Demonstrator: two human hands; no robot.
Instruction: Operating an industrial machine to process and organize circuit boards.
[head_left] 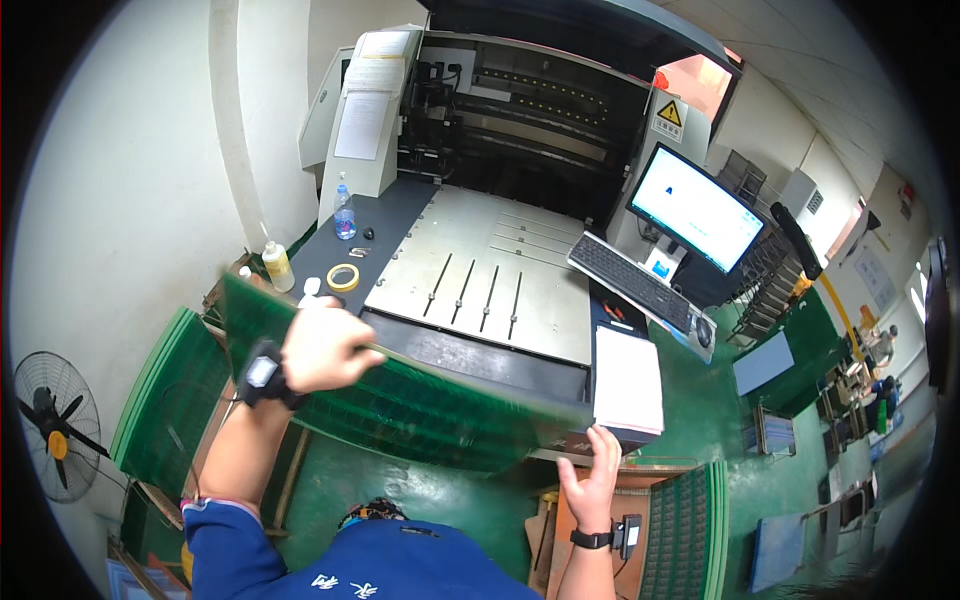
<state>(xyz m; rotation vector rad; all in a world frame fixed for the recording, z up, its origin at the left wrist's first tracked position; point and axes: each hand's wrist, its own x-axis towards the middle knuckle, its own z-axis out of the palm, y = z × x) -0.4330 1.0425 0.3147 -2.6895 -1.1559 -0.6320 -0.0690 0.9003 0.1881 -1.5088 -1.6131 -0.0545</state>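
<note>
A large, thin green circuit board panel (420, 425) stands tilted in front of the machine, its right part smeared by motion. My left hand (325, 345) is closed on the panel's upper edge, left of the middle. Beside the panel's right end is my right hand (592, 485), its fingers and thumb apart and nothing held in them. Past the panel lies the machine's pale metal bed (550, 310), with dark slots cut in it.
Stacks of green panels stand at the left (165, 385) and the lower right (690, 530). On the left ledge are a tape roll (342, 278) and a water bottle (344, 212). A keyboard (630, 270), monitor (697, 208) and paper stack (627, 380) flank the bed's right. A fan (58, 425) stands far left.
</note>
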